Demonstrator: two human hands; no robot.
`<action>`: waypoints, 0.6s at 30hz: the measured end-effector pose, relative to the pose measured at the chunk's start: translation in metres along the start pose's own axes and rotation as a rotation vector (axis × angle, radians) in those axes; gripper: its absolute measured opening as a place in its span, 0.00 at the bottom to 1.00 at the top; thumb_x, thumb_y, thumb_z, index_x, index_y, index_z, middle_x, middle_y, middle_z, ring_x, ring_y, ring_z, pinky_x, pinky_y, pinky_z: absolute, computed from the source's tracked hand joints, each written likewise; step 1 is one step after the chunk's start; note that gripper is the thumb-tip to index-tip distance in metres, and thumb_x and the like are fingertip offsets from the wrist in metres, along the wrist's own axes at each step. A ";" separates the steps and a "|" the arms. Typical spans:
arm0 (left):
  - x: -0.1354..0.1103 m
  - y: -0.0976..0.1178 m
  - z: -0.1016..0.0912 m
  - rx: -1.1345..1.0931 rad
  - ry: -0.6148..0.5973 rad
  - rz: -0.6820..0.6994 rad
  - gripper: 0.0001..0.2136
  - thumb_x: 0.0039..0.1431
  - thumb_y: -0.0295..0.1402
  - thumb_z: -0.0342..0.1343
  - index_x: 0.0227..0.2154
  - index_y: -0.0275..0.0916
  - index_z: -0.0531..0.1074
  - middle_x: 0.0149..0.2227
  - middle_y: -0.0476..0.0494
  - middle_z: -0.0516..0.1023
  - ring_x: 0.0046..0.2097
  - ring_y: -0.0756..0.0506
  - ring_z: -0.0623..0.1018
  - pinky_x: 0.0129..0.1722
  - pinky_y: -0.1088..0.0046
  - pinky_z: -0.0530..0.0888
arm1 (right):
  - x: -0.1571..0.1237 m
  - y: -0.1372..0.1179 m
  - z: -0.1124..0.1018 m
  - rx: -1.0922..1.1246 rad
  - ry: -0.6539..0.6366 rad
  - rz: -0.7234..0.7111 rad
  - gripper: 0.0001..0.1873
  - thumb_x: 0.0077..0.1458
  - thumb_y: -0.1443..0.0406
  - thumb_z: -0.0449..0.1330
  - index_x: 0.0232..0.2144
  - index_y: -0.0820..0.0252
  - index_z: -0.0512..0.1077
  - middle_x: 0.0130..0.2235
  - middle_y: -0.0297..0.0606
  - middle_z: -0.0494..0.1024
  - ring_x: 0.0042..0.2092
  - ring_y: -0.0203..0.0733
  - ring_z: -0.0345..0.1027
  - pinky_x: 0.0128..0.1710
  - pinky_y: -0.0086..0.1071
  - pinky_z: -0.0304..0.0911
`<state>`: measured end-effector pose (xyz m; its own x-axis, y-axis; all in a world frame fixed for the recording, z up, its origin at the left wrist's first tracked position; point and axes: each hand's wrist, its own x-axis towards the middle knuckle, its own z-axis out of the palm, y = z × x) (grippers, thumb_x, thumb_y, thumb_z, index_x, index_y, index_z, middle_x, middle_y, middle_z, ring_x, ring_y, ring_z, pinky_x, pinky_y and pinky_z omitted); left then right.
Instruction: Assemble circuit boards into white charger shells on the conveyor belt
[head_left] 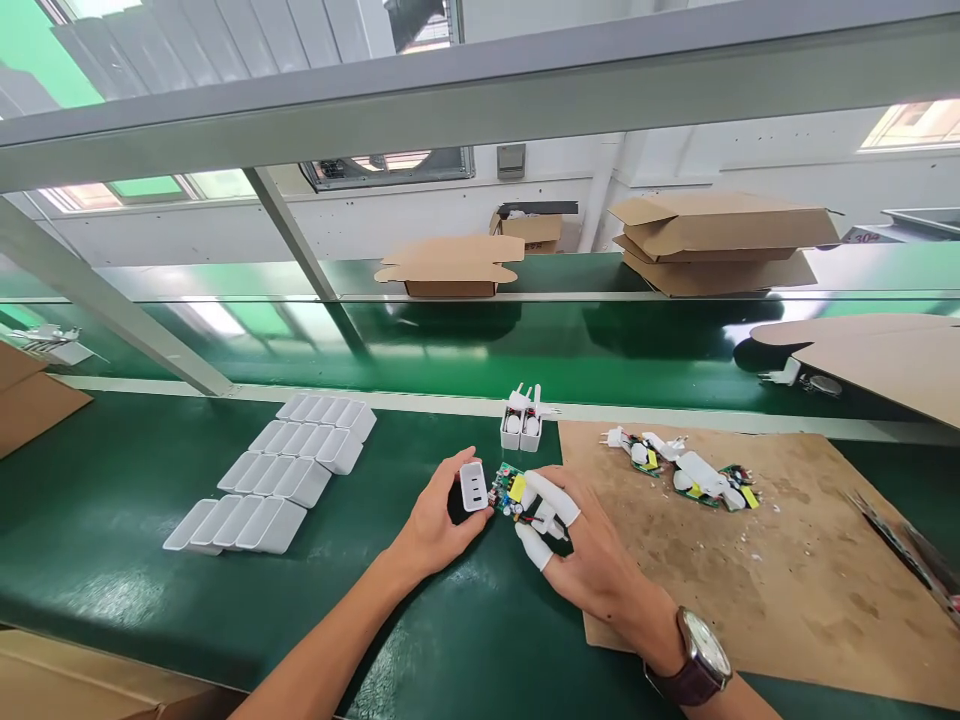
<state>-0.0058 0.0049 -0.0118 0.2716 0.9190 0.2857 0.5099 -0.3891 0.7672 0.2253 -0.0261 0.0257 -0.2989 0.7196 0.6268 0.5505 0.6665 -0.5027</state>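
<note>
My left hand [439,520] is closed around a small white charger face plate [474,486] with three port slots. My right hand [581,545], with white finger cots on its fingertips and a watch on the wrist, pinches a green circuit board [511,492] with a yellow part. The board's end touches the white plate. Both hands hover just above the green bench surface [225,590]. Two white plug housings [521,420] stand upright just beyond my hands.
Rows of empty white charger shells [277,475] lie to the left. A brown cardboard sheet [750,570] on the right carries several loose boards with plug parts [686,472]. Tweezers [900,545] lie at far right. Cardboard boxes [720,240] sit beyond the conveyor.
</note>
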 end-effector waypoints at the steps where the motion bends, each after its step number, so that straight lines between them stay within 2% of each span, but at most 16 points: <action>1: -0.001 0.000 -0.001 -0.012 -0.012 0.036 0.32 0.60 0.30 0.60 0.66 0.47 0.56 0.59 0.39 0.73 0.55 0.40 0.78 0.57 0.59 0.76 | 0.000 -0.001 0.000 0.000 -0.013 -0.018 0.32 0.61 0.73 0.57 0.65 0.50 0.58 0.53 0.45 0.74 0.55 0.51 0.72 0.53 0.48 0.74; 7: -0.005 0.002 -0.005 0.014 -0.040 0.225 0.37 0.59 0.22 0.55 0.69 0.47 0.51 0.62 0.37 0.70 0.62 0.39 0.74 0.62 0.55 0.73 | -0.003 -0.007 0.000 -0.091 -0.058 -0.125 0.31 0.62 0.75 0.55 0.66 0.59 0.58 0.56 0.51 0.73 0.58 0.55 0.69 0.55 0.51 0.73; 18: -0.006 0.005 -0.005 0.064 -0.065 0.275 0.39 0.60 0.20 0.54 0.71 0.48 0.48 0.63 0.37 0.69 0.65 0.38 0.70 0.64 0.52 0.70 | -0.005 -0.003 0.001 -0.105 -0.102 -0.146 0.33 0.60 0.76 0.54 0.66 0.62 0.56 0.56 0.52 0.73 0.55 0.56 0.68 0.56 0.54 0.71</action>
<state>-0.0086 -0.0020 -0.0070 0.4578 0.7732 0.4389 0.4597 -0.6283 0.6276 0.2241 -0.0319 0.0232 -0.4563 0.6362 0.6222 0.5720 0.7453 -0.3426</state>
